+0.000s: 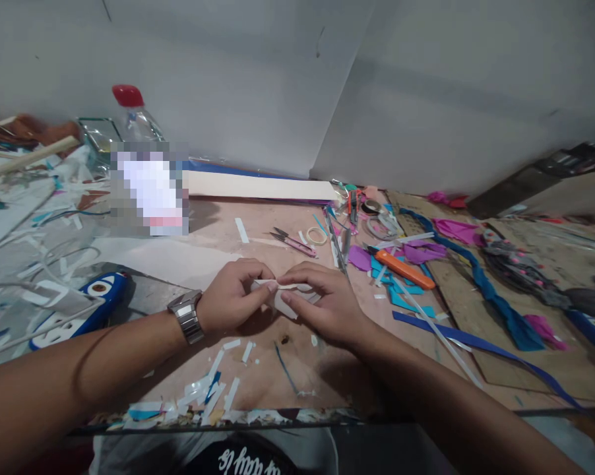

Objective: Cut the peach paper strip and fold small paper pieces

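Note:
Near the middle of the table, both hands meet over a small folded white piece, which looks like paper or thin sheet. My left hand, with a metal watch on the wrist, pinches its left end between thumb and fingers. On the other end, my right hand has its thumb in front and its fingers curled behind. Part of the piece is hidden by the fingers. Just beyond the hands lie pink-handled thread snips and a pale ring. A white sheet lies behind my left hand.
An orange utility knife lies right among blue and purple scraps. A blue strip crosses the cardboard. Left are a blue-white power strip with cables and a red-capped bottle. White offcuts litter the front edge.

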The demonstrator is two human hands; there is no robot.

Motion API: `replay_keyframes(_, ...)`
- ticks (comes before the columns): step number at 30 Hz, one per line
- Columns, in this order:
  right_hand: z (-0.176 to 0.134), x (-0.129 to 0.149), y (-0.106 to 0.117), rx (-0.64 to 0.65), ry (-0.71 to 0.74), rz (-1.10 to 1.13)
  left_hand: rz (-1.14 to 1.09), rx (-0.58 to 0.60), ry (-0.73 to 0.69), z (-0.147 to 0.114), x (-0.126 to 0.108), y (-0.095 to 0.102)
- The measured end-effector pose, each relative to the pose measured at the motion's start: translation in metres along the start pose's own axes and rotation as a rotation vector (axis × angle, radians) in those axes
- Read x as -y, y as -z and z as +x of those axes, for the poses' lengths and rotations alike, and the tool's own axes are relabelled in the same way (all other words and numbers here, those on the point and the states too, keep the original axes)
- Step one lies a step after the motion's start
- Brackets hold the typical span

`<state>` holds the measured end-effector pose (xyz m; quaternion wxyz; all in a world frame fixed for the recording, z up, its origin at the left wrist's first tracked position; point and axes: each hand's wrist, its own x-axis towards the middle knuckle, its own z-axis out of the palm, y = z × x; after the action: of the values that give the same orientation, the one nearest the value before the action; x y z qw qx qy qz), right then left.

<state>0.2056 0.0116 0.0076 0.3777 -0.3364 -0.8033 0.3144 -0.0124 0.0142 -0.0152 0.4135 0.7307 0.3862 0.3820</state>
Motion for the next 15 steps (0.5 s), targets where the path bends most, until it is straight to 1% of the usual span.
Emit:
replay_keyframes(3, 0.0002, -0.0001, -0.0003, -0.004, 0.033, -0.024, -0.031, -0.001, 0.032, -0.0005, 0.0014, -0.0006)
replay_keyframes(8, 0.0007, -0.0016, 0.0000, -0.054, 0.060, -0.096, -0.070, -0.012, 0.064, -0.0008, 0.0013, -0.0006)
replay_keyframes(15, -0.0015, -0.0039, 0.0003, -0.031, 0.112, -0.143, 0.031, -0.026, -0.031, 0.0018, 0.0009, -0.0008)
